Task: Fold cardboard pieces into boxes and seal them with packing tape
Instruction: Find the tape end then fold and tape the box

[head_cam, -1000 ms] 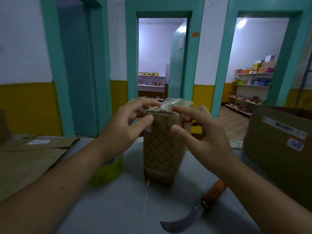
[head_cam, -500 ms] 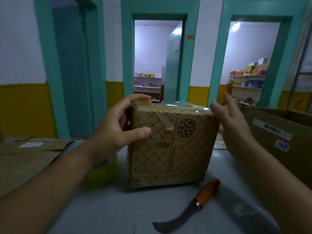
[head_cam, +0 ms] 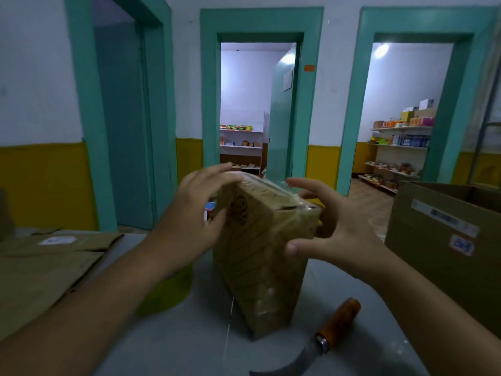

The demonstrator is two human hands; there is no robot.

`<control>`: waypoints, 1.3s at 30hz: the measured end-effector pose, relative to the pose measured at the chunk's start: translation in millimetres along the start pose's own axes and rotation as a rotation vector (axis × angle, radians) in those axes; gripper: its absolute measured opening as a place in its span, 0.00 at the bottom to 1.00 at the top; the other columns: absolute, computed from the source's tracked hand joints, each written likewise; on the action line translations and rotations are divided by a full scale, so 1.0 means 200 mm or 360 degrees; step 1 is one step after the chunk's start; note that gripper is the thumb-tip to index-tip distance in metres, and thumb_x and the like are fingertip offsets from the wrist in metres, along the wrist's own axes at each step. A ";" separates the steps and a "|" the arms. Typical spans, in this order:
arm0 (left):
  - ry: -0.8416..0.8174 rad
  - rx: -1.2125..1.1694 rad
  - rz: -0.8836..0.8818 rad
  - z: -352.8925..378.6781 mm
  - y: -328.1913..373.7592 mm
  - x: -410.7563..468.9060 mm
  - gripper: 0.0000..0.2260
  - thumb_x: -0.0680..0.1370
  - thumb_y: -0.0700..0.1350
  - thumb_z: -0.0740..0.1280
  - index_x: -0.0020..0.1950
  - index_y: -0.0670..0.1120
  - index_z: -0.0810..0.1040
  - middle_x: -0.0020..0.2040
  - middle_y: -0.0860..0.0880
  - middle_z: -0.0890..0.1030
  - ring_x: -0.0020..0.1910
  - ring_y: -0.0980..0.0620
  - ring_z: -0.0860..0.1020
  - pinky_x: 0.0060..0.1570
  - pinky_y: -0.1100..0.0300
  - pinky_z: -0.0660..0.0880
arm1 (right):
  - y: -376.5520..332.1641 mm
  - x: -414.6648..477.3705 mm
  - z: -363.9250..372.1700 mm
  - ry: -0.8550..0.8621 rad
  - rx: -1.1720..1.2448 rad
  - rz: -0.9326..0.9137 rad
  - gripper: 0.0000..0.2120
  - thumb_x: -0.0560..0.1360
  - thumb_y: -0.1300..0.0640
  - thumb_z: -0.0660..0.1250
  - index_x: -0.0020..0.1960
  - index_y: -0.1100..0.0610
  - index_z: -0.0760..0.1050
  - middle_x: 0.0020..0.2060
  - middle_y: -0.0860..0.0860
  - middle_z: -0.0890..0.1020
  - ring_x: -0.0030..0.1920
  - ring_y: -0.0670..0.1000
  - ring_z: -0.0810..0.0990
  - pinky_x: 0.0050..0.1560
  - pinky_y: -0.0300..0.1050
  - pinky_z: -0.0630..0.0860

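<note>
Head view: the box [head_cam: 260, 272], a small patterned cardboard one, stands on the grey table [head_cam: 173, 346] straight ahead, one upright corner turned toward the person. Clear tape [head_cam: 273, 185] runs glossy along its top.

The left hand [head_cam: 195, 213] cups the box's upper left edge, fingers laid over the top and thumb against the near face, so it holds the box. The right hand [head_cam: 339, 232] is spread wide round the upper right corner, thumb in front of the right face. Whether it touches the cardboard cannot be told.

The box looks light and probably empty, with thin walls that would dent under a hard squeeze. The taped top is likely slick, so bare cardboard faces and stiff corners seem the safest places to hold.

A knife [head_cam: 339, 318] with an orange handle lies just beside the box. A yellow-green tape roll [head_cam: 168, 294] sits under the left forearm, flat cardboard pieces [head_cam: 48, 267] lie left, and a large carton [head_cam: 444, 240] stands right.
</note>
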State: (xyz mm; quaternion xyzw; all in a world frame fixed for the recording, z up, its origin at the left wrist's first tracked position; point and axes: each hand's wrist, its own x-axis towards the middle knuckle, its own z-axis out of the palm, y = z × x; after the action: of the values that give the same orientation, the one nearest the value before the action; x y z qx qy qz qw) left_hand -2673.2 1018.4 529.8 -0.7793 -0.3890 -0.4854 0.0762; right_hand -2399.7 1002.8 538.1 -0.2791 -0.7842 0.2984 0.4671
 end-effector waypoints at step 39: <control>-0.1043 0.0575 -0.0575 -0.29 -0.04 0.04 0.33 0.75 0.73 0.62 0.77 0.64 0.62 0.68 0.54 0.69 0.62 0.55 0.77 0.62 0.54 0.75 | -0.03 0.00 0.12 0.0185 -0.0653 -0.0525 0.31 0.70 0.37 0.74 0.65 0.51 0.72 0.62 0.39 0.78 0.65 0.43 0.77 0.61 0.35 0.74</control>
State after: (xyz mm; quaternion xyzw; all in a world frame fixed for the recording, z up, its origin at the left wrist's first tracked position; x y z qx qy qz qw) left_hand -2717.2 999.7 563.0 -0.7857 -0.6023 -0.1412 -0.0025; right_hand -2421.8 994.5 532.5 -0.2532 -0.8349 0.0365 0.4874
